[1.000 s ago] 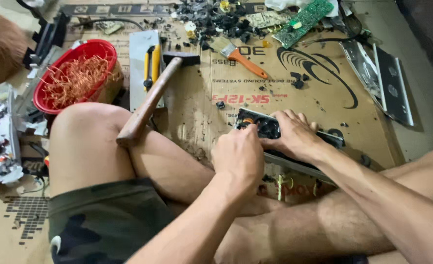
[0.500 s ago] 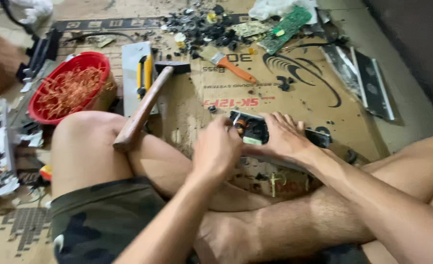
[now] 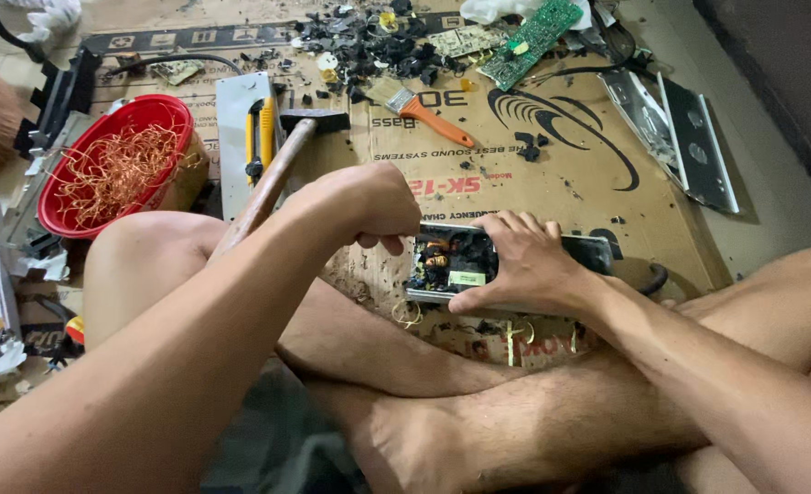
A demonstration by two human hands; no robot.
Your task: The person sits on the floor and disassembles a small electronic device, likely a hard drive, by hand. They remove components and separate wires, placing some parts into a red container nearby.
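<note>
Left hand (image 3: 364, 206) lifted; circuit box (image 3: 451, 261) under right hand (image 3: 524, 265).

Left hand (image 3: 364, 206) closed into a fist; whatever it grips is hidden inside the fingers. Right hand (image 3: 524, 265) covers the middle and right part of the open metal electronics box (image 3: 451, 261), so its components there can't be seen. Wooden-handled hammer (image 3: 282, 165): lower handle hidden behind the left forearm and knee. Red plastic bowl of copper wire (image 3: 112, 165): near rim partly blocked by knee. Green circuit board (image 3: 529, 41) parts too small to tell.
</note>
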